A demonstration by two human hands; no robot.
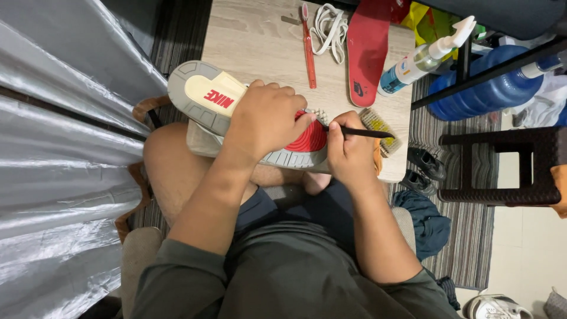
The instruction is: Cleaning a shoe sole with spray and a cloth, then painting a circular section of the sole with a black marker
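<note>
Left hand [267, 121] clamps the upturned sneaker [236, 115] on the lap at frame centre, right hand [349, 155] pinching a thin black pick [360, 133]; sneaker looks light, stiff-soled, best gripped across midsole.

Bare wood lies open across the near-left part of the counter [248, 35], above the upturned shoe [236, 112]. To the right, a red toothbrush [308, 47], coiled laces [331, 29], a red insole [366, 50], a spray bottle [422, 59] and a scrub brush [378, 127] crowd the way.
</note>
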